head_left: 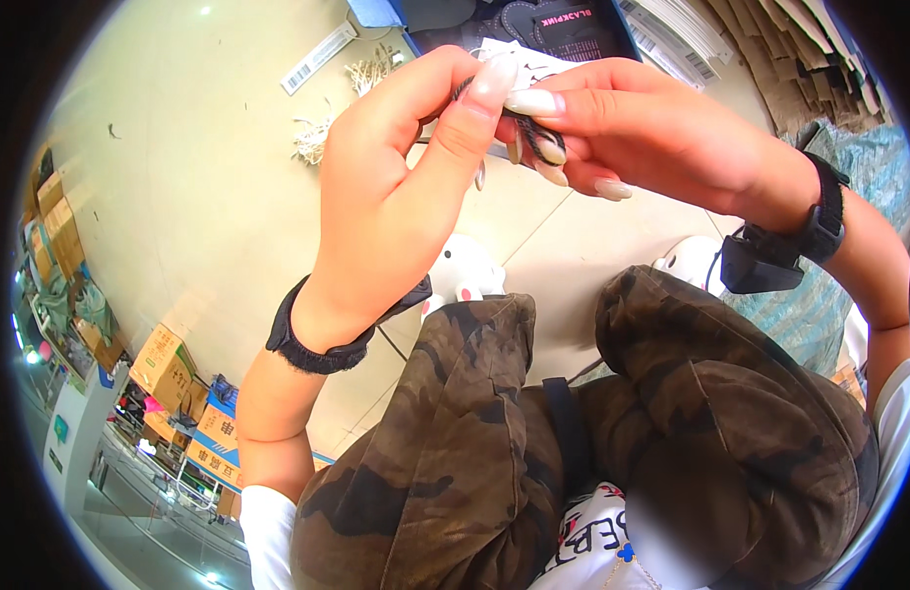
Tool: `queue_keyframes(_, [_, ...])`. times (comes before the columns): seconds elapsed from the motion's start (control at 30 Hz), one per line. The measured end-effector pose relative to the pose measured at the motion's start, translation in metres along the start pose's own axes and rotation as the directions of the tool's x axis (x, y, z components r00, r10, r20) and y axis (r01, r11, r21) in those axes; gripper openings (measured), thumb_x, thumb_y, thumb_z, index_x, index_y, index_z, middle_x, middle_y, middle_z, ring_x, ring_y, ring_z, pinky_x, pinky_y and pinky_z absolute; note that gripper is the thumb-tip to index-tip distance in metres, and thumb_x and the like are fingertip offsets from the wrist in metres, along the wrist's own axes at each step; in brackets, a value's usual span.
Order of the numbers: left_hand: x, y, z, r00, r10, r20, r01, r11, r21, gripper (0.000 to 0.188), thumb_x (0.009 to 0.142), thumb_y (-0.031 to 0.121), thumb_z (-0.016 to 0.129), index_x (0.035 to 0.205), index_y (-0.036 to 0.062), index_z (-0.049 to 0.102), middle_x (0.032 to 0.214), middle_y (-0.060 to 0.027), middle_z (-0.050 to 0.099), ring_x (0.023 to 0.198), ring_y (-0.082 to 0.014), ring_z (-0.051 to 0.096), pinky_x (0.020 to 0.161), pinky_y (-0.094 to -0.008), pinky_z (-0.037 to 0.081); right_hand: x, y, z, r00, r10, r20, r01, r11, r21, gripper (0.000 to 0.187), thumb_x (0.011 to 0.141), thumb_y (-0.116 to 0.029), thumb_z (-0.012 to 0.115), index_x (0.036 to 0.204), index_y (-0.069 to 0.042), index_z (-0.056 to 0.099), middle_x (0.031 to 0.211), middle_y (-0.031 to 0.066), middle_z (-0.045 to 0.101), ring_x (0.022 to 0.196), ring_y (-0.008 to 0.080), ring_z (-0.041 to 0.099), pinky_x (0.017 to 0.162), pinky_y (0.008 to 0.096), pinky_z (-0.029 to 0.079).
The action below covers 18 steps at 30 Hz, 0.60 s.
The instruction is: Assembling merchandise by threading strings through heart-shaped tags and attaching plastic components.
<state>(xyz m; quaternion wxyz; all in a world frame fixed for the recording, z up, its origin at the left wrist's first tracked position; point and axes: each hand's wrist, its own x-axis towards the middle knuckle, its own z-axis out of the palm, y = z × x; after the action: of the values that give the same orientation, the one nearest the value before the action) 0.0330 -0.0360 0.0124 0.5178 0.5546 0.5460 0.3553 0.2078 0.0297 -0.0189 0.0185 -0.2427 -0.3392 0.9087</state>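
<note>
Both hands are raised together at the top middle. A thin black cord, bent into a small loop, runs between their fingertips. My left hand pinches one part of it between thumb and forefinger; a short dark stretch shows by that forefinger. With thumb and fingers closed, my right hand grips the cord too, and the loop hangs over its fingers. Just behind the fingertips is a white piece with dark marks, mostly covered by my hands. I cannot tell whether the cord is joined to it.
Beyond my hands stands a blue-edged box with black items inside. Left of it lie a barcode tag and bundles of pale strings. Stacked cardboard and a bluish plastic sheet are at right. Cartons stand far left.
</note>
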Motion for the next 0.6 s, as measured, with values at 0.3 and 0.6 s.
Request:
queue_keyframes(0.3, [0.000,-0.002,0.001,0.997,0.046,0.063,-0.048,0.998,0.032,0.023,0.089,0.020,0.044,0.091,-0.0009,0.054,0.075,-0.0011,0.052,0.063,-0.0047,0.044,0.055,-0.0169,0.035,-0.005,-0.011,0.007,0.986,-0.117,-0.121,0.080,0.957,-0.279,0.030,0.088,-0.030,0.047,0.093,-0.002,0.056,0.065,-0.0037,0.046,0.056,0.0023,0.038,0.050,0.0169,0.032])
queue_keyframes(0.6, [-0.001,-0.005,0.000,0.998,-0.005,0.057,0.008,0.999,-0.047,0.019,0.087,0.019,0.047,0.087,0.0014,0.054,0.076,0.0004,0.054,0.066,-0.0037,0.046,0.057,-0.0162,0.034,-0.006,-0.015,0.002,0.989,-0.121,-0.087,0.088,0.945,-0.315,0.027,0.089,-0.026,0.046,0.088,-0.002,0.056,0.062,-0.0037,0.045,0.053,0.0023,0.039,0.049,0.0167,0.033])
